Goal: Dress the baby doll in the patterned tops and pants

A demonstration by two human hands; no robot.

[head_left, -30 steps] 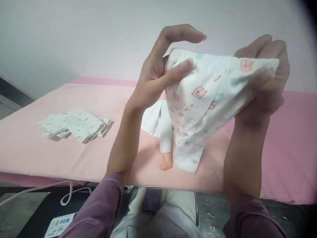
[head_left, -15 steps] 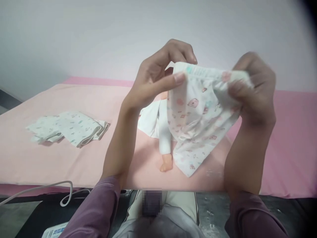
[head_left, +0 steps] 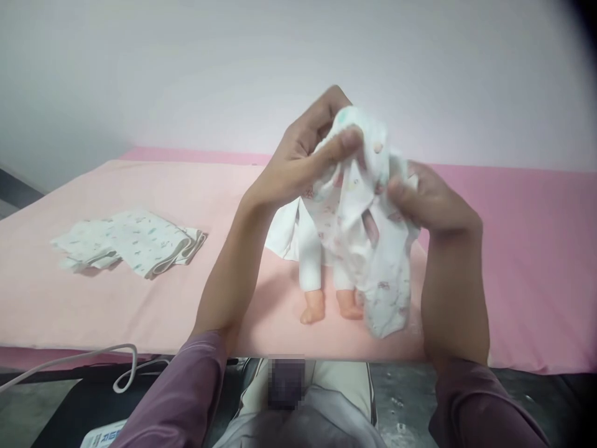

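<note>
The left hand (head_left: 298,155) is pinching the pants (head_left: 389,292) near their top, thumb in front and the other fingers behind; the right hand (head_left: 433,196) is clamping its fingers on them farther right, slightly lower. The pants are hanging in front of a doll (head_left: 308,264), hiding much of it. A folded garment (head_left: 144,239) is lying to the left on the counter (head_left: 116,305). Compared with half a second ago, the hands are holding closer together, the pants are bunching, and the doll's second foot (head_left: 348,305) is showing.

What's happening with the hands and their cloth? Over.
Left hand, right hand: both pinching the bear-print garment, bunched, hanging. Doll behind, partly hidden by it. Folded cloth off to the left.
</note>
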